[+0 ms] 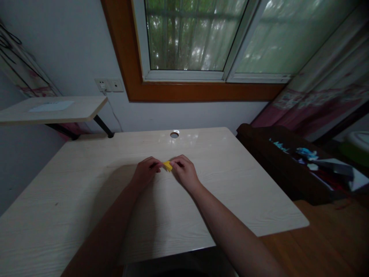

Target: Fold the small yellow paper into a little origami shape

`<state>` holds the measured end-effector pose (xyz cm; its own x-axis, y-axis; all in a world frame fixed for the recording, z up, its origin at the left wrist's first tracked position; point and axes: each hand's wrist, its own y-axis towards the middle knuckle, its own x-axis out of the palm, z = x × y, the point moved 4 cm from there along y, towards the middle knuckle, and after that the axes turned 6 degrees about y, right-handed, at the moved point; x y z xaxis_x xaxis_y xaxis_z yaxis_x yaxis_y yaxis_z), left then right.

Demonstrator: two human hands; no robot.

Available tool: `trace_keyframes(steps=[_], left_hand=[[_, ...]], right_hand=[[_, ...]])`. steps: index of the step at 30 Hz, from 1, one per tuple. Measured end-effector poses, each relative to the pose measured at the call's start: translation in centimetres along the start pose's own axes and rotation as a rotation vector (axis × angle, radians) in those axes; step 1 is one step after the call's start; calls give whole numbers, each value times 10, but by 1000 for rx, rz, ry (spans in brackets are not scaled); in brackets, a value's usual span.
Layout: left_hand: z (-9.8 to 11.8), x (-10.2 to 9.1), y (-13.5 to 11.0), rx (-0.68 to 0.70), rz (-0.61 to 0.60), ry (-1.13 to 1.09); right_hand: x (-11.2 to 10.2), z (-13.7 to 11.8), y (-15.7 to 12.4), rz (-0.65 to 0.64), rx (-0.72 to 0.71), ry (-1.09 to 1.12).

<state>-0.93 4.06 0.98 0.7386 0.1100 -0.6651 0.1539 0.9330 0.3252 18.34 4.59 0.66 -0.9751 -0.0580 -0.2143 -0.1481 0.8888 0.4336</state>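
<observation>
In the head view, the left hand (146,173) is pinching one side of a small yellow piece (167,166), and the right hand (186,173) is pinching the other. The piece, probably folded paper though the dim light is blurring it, is sitting between the hands over the pale bench (230,184), nearer than the round hole (174,135). A raised shelf (83,107) is standing at far left.

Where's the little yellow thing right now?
In the head view, the yellow piece is just left of centre, held between the left hand and right hand over the pale desk, with the round hole beyond it.
</observation>
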Motion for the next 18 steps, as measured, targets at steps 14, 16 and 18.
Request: trace_keyframes(steps=[14,16,18], left_hand=[[-10,-10,0,-110,170,-231],[-8,-7,1,-79,128,-280],[-4,-2,2,-19,63,-300]], right_hand=[[1,25,3,60,332,341],[3,27,2,25,365,398],[5,27,1,-14,378,436]])
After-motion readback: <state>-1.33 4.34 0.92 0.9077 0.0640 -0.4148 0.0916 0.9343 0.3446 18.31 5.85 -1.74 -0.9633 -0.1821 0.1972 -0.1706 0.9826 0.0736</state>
